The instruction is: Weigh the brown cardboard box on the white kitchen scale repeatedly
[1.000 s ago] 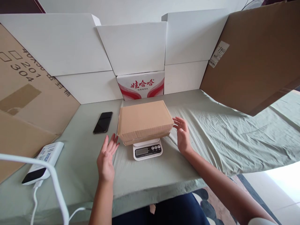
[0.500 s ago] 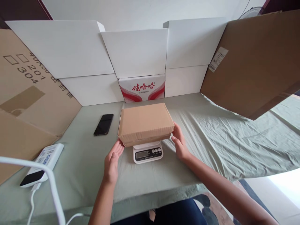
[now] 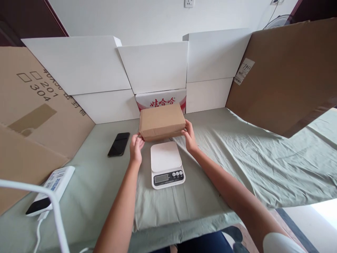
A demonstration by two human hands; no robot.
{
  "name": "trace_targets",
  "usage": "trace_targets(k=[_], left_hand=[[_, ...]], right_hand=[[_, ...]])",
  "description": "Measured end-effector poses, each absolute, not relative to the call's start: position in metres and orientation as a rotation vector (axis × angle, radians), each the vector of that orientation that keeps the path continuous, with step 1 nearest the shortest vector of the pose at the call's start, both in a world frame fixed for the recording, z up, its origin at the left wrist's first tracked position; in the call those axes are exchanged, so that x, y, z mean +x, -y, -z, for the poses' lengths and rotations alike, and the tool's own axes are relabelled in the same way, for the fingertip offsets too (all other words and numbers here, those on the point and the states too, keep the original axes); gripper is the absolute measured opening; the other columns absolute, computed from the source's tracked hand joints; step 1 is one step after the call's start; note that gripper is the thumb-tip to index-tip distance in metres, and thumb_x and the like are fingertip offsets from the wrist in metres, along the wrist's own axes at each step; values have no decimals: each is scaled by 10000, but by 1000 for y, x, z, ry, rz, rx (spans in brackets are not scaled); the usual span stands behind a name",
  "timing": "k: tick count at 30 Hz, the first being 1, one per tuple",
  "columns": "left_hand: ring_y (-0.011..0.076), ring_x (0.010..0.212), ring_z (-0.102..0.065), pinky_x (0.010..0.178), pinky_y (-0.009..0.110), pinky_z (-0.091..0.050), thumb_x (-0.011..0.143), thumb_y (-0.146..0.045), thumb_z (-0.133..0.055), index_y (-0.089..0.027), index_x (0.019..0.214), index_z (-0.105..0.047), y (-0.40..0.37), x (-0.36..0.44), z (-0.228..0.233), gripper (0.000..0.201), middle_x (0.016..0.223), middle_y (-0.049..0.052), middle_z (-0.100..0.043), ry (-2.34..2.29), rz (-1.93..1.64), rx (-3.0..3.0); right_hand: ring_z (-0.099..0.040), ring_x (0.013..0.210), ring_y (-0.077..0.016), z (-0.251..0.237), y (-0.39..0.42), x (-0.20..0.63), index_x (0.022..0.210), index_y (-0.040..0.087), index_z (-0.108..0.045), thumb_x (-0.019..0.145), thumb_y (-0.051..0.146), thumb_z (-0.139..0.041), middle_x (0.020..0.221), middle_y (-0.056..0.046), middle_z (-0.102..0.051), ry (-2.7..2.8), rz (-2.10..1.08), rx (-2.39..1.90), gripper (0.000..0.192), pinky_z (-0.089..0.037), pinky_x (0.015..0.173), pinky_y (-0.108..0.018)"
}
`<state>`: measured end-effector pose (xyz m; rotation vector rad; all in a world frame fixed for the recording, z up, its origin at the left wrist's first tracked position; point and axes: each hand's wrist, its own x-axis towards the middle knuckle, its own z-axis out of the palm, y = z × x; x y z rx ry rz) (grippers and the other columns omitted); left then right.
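A closed brown cardboard box [image 3: 162, 121] is held between both my hands, behind the white kitchen scale [image 3: 166, 164]. My left hand [image 3: 136, 147] grips its left end and my right hand [image 3: 189, 135] grips its right end. The box sits in front of a white carton with red lettering [image 3: 161, 99]. The scale's platform is bare, its display and buttons facing me.
A black phone [image 3: 118, 144] lies left of the scale on the green cloth [image 3: 237, 158]. A white power bank with cable [image 3: 50, 188] sits at front left. White boxes [image 3: 152, 66] and brown cardboard sheets [image 3: 284, 70] wall the back and sides.
My hands closed on the box's ends, lifted it off the scale and carried it back toward the red-lettered carton. The scale's platform is now uncovered.
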<state>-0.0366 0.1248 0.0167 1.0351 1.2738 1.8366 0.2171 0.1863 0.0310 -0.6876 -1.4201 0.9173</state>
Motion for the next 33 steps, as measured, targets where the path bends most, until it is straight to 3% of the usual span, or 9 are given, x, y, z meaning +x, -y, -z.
trace_targets(k=[11, 16, 20, 24, 29, 33], left_hand=[[314, 1234, -656, 1071, 489, -475, 794, -689, -627, -189, 1162, -645, -129, -45, 6, 621, 1217, 190, -715, -1331, -1751, 960], [278, 1299, -612, 1097, 438, -459, 840, -565, -588, -184, 1107, -682, -124, -77, -3, 475, 1328, 186, -669, -1437, -1998, 894], [263, 1318, -601, 1102, 435, -453, 888, -487, -500, -192, 1128, -686, -117, -91, -9, 423, 1349, 195, -660, -1378, -2096, 773], [279, 1322, -598, 1106, 454, -448, 882, -493, -517, -184, 1179, -686, -116, -84, -8, 462, 1348, 215, -659, -1340, -2022, 777], [301, 1322, -595, 1107, 461, -452, 855, -600, -563, -166, 1284, -660, -120, -73, -1, 619, 1356, 233, -650, -1261, -1924, 826], [318, 1344, -571, 1115, 477, -448, 833, -671, -592, -165, 1319, -650, -123, -62, 3, 704, 1396, 227, -626, -1236, -1813, 857]], right_hand=[[-496, 1338, -277, -6, -192, 216, 1348, 278, -450, 845, 377, -507, 1441, -76, -538, 1397, -1019, -806, 516, -400, 1148, -492], [-469, 1356, -278, 1, -207, 237, 1392, 338, -395, 829, 386, -482, 1529, -61, -376, 1164, -859, -999, 572, -371, 1161, -535], [-425, 1397, -283, 2, -217, 259, 1425, 356, -359, 833, 428, -463, 1535, -68, -332, 999, -814, -1084, 606, -367, 1158, -554], [-399, 1420, -276, 3, -217, 260, 1429, 359, -355, 839, 460, -463, 1531, -73, -337, 1009, -857, -1081, 609, -376, 1153, -551], [-524, 1319, -266, 0, -207, 250, 1449, 363, -347, 842, 481, -496, 1502, -83, -411, 1137, -985, -974, 636, -423, 1123, -528], [-581, 1288, -251, -3, -199, 244, 1528, 405, -226, 856, 483, -503, 1558, -77, -363, 1192, -1119, -879, 731, -466, 1097, -500]])
